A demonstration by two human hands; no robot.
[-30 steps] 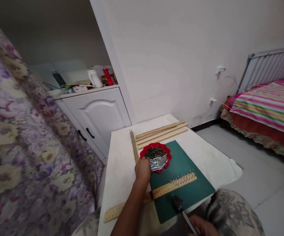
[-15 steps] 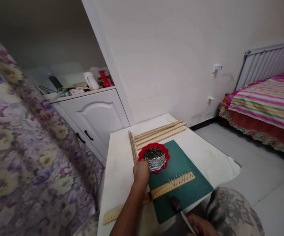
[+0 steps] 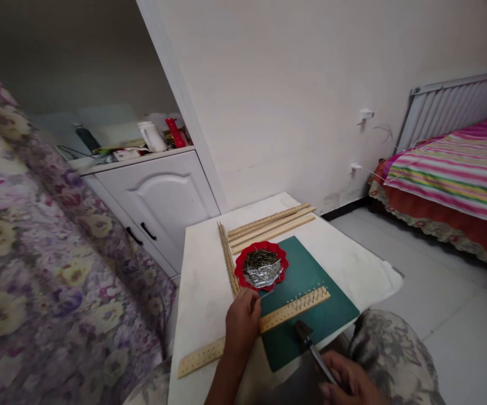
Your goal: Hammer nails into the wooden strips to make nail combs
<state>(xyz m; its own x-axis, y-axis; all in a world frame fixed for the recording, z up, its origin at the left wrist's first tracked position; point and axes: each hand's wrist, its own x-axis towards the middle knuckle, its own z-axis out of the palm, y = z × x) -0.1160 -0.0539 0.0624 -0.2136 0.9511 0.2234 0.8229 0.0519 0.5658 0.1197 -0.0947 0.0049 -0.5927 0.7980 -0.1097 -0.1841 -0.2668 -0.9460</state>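
My left hand point(image 3: 243, 318) is closed in a pinch on a thin silvery nail point(image 3: 267, 294), just in front of the red scalloped dish point(image 3: 238, 274). Dark and silver nails point(image 3: 262, 267) fill that dish. A long wooden strip point(image 3: 275, 319) with rows of small holes lies partly across the green mat point(image 3: 304, 264); my left forearm hides part of it. Several nails point(image 3: 308, 298) stand up from its right end. In my right hand point(image 3: 347, 379) is the handle of a hammer point(image 3: 317, 351), whose dark head hovers near the mat's front edge, apart from the strip.
Several wooden strips point(image 3: 272, 228) lie along the back of the white-covered table point(image 3: 203, 270). Thin wooden sticks point(image 3: 227, 259) stretch beside the dish. My camouflage-clad knee point(image 3: 395, 349) is at the table's front right. A flowered curtain point(image 3: 57, 253) hangs at left.
My left hand has moved from the dish's rim toward me, with a nail now showing at its fingertips. The hammer stays low in my right hand. The view has shifted slightly.
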